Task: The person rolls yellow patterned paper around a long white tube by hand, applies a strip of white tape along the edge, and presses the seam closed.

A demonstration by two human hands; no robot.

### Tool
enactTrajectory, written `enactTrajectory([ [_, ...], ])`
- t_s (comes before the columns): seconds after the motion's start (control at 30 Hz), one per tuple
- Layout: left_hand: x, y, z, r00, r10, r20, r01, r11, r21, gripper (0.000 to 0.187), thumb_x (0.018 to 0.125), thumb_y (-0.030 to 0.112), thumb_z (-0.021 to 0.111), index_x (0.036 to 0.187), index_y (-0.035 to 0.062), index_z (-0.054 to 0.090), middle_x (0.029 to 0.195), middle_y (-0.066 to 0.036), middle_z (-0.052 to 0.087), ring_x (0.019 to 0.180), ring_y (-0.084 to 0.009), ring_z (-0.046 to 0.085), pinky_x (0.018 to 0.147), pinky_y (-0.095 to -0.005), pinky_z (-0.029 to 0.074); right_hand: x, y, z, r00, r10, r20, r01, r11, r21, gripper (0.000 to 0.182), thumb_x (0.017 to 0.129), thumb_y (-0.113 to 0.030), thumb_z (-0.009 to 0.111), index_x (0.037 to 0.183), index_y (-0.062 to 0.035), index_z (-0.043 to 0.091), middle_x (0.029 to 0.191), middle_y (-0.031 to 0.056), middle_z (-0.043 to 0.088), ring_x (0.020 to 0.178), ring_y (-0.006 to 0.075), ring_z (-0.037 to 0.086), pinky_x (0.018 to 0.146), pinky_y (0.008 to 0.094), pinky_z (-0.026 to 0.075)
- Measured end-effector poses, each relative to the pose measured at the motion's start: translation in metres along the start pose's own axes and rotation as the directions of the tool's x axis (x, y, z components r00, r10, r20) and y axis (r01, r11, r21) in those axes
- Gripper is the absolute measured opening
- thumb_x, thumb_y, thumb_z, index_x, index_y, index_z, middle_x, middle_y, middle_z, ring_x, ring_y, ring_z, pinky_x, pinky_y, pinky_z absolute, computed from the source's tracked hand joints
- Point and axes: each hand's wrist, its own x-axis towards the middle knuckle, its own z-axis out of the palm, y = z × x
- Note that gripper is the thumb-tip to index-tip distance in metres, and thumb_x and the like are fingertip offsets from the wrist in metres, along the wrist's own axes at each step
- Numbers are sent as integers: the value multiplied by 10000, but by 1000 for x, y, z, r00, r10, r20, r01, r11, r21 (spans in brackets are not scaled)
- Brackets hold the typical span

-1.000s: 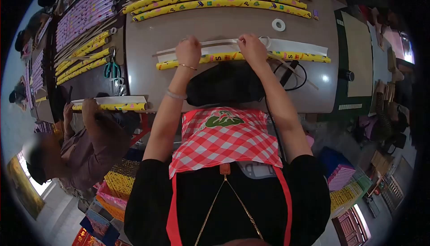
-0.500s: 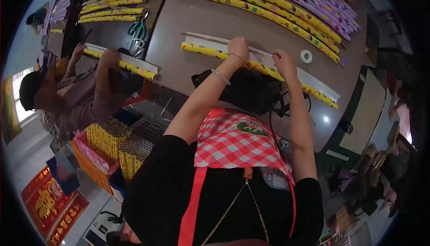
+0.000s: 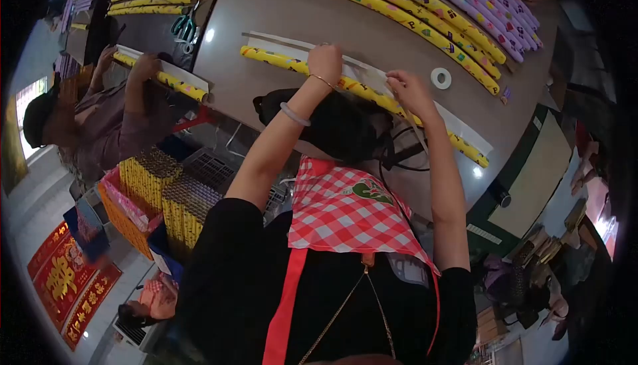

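A roll of yellow patterned wrapping paper lies across the table in front of me, with its white underside showing as a flap along the far edge. My left hand is closed over the roll and flap left of the middle, its fingertips mostly hidden. Farther right, my right hand pinches a thin pale strip, which hangs from the fingers past the roll toward me. Another length of pale strip runs along the flap between both hands.
A white tape roll lies beyond my right hand. Finished-looking yellow rolls and purple rolls line the far side. A black bag sits at the near edge. At left, a co-worker handles another yellow roll.
My right hand has drawn slightly toward me, and a loose strip now hangs from it. The left hand stays on the roll. The view has shifted, and a person appears at lower left.
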Motion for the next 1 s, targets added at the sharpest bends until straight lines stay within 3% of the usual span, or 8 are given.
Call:
enactTrajectory([
  [0.13, -7, 4, 11, 984, -2, -178, 15, 997, 69, 49, 656, 129, 599, 617, 98, 597, 681, -84, 596, 698, -269, 577, 609, -373, 457, 3, -11, 4, 997, 44, -62, -39, 996, 76, 236, 843, -219, 483, 998, -71, 582, 770, 93, 600, 646, 177, 581, 593, 285, 450],
  [0.23, -15, 3, -4, 974, 14, -227, -10, 1000, 19, 47, 661, 143, 612, 654, 97, 620, 688, -84, 594, 700, -278, 576, 618, -374, 458, 6, -35, 8, 869, -184, -459, 75, 967, -245, 158, 830, -192, 506, 918, -98, 598, 870, 72, 575, 780, 266, 557, 663, 374, 448],
  [0.3, -18, -4, -21, 974, -9, -227, -43, 974, -221, 80, 674, 161, 631, 702, 86, 639, 696, -91, 601, 714, -278, 575, 634, -380, 457, 14, -51, 14, 828, -301, -473, 165, 937, -308, 131, 815, -177, 523, 890, -99, 596, 845, 66, 568, 776, 266, 553, 658, 376, 442],
  [0.43, -18, -60, -54, 950, -232, -211, 168, 945, -282, 123, 700, 178, 643, 730, 59, 635, 725, -110, 616, 701, -269, 589, 631, -361, 465, 37, -76, 38, 731, -570, -374, 371, 793, -483, 62, 770, -136, 563, 822, -114, 588, 790, 47, 551, 762, 257, 543, 640, 367, 427],
  [0.6, -2, -140, -65, 914, -363, -182, 298, 904, -307, 133, 689, 177, 659, 733, 54, 630, 722, -106, 622, 673, -263, 600, 612, -335, 472, 66, -97, 76, 759, -569, -317, 445, 808, -386, 55, 758, -136, 567, 805, -119, 591, 775, 54, 562, 760, 254, 554, 629, 359, 433],
  [0.67, 6, -157, -60, 949, -312, 55, 315, 909, -274, 221, 618, 314, 695, 711, 119, 650, 671, -63, 612, 697, -247, 585, 610, -353, 446, 79, -105, 87, 897, -381, -225, 334, 916, -221, 109, 758, -160, 576, 846, -101, 597, 796, 58, 583, 722, 264, 569, 621, 358, 444],
  [0.77, 12, -145, -64, 982, -184, -53, 183, 983, -11, 219, 612, 299, 704, 693, 105, 642, 664, -53, 623, 659, -249, 599, 596, -337, 470, 102, -112, 102, 887, -420, -190, 364, 891, -270, 130, 748, -181, 585, 848, -98, 603, 787, 72, 593, 707, 268, 580, 602, 361, 450],
  [1.0, 26, -147, -49, 961, -262, 84, 264, 964, -19, 137, 561, 301, 706, 626, 191, 657, 672, -19, 608, 755, -207, 583, 672, -355, 404, 129, -138, 128, 921, -327, -211, 255, 917, -307, 179, 728, -214, 619, 848, -100, 551, 831, 71, 564, 777, 274, 560, 623, 388, 442],
])
